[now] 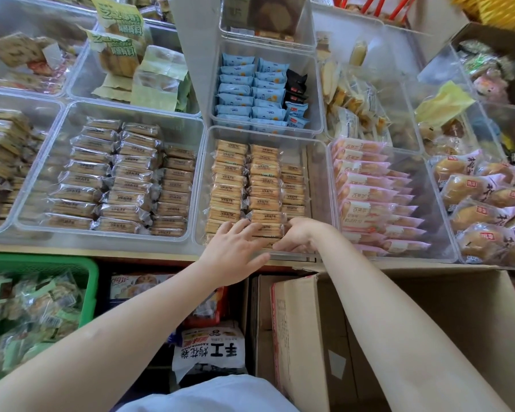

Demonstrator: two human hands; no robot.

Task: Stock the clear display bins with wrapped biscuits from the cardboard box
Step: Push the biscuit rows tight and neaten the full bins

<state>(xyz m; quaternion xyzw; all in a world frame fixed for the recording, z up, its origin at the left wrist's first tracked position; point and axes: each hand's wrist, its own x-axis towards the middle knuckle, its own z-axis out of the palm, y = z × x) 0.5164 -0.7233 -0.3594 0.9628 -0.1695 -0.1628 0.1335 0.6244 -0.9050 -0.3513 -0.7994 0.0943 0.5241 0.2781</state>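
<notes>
Right now we've got both hands down at the near end of the middle clear bin (201, 185), where the tan wrapped biscuits (263, 169) sit in tidy rows. Our left hand (235, 249) lies flat w/ fingers spread, pressing on the front packs, prob. to keep the stack from sliding while the row gets squared up. Our right hand (295, 234) is curled over the front edge of the same row; its fingertips are tucked under, so we can't tell for sure if it's pinching a pack or just nudging one in. Packs stand on edge, labels up, which fits more per row and keeps them readable.

Bin looks nearly full on the left two columns; the right column sits lower, so we'd judge that's where more stock goes. The cardboard box (414, 322) stands open just below the tabletop (72, 248), close by our right arm, handy for short reaches. Its contents aren't visible from here.
</notes>
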